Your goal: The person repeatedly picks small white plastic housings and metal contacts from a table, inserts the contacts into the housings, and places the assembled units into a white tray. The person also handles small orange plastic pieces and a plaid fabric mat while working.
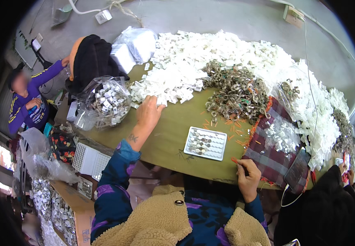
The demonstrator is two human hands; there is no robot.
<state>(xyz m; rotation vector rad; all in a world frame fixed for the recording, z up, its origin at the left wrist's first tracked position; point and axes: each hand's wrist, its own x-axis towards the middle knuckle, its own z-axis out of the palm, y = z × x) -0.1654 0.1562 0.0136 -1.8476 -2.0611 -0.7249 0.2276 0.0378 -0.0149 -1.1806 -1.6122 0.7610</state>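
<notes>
My left hand [148, 114] reaches to the near edge of a heap of small white plastic pieces [181, 84]. Its fingers are closed, with one small white plastic piece [163, 103] at the fingertips. At the table's front edge, my right hand [248, 177] pinches a small orange stick [234, 160] between thumb and forefinger. Between the hands lies a white tray [220, 155] with rows of round hollows; several small round grey pieces [199, 141] sit in it, mostly toward its left and middle.
Loose orange sticks [237, 127] lie beside a pile of curled metal strips [235, 90]. A plaid cloth [263, 151] and a phone [297, 166] are at right. An open plastic bag of pieces [109, 100] stands left. Another person [31, 102] is at far left.
</notes>
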